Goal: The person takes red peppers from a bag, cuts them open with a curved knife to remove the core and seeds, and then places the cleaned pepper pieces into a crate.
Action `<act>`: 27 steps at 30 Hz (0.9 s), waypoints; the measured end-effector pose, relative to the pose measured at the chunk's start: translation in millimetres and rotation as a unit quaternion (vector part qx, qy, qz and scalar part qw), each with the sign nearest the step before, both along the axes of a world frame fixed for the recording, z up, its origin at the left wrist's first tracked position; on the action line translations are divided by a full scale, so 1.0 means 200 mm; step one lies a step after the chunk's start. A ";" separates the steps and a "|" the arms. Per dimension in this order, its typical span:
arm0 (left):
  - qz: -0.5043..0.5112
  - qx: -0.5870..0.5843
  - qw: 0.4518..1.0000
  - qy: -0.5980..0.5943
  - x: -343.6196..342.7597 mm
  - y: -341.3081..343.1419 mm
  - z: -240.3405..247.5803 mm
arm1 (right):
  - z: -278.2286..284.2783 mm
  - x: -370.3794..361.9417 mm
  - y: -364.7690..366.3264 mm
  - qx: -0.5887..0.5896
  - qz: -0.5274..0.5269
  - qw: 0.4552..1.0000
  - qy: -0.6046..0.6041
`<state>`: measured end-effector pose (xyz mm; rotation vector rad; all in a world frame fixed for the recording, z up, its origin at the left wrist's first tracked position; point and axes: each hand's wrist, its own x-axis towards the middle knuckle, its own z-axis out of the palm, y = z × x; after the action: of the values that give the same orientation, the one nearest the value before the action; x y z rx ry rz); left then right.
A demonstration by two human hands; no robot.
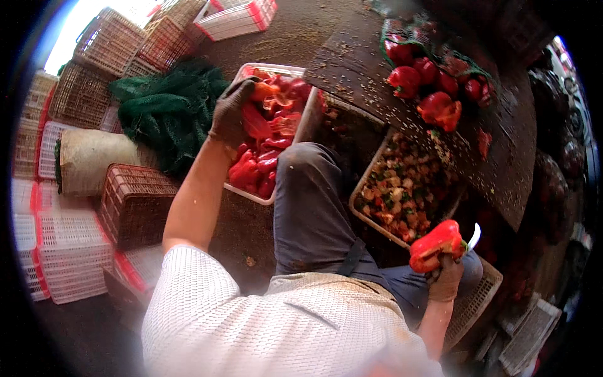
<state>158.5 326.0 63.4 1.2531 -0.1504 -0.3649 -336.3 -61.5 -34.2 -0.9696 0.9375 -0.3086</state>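
My left hand [231, 113], in a dark brown glove, reaches over a white plastic crate [306, 122] of opened red bell peppers [254, 164]. Its bent fingers are on an orange-red pepper piece [264, 92] near the far end; the thumb side is partly hidden. At the lower right, my gloved right hand [447, 276] holds a red bell pepper [436, 245] with an opened, hollow side facing left. A short curved knife blade [475, 236] sticks up beside the pepper's green stem end, from the same hand; its handle is hidden.
A crate of pepper cores [392, 195] stands right of my knee. Seeds litter a dark board [370, 75] bearing whole red peppers [433, 72] in green netting. Stacked crates [72, 251] and a bunched green net [173, 110] are at left. Another crate [477, 301] sits under my right arm.
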 end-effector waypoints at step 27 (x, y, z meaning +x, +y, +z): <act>-0.093 0.733 0.654 -0.162 0.82 0.46 -0.76 | 0.02 0.76 0.10 -0.156 0.002 0.975 0.158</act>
<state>322.3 417.8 -87.7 2.9676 -0.3125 -0.4272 -183.7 -41.0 -30.1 -1.3364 1.1987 -0.3085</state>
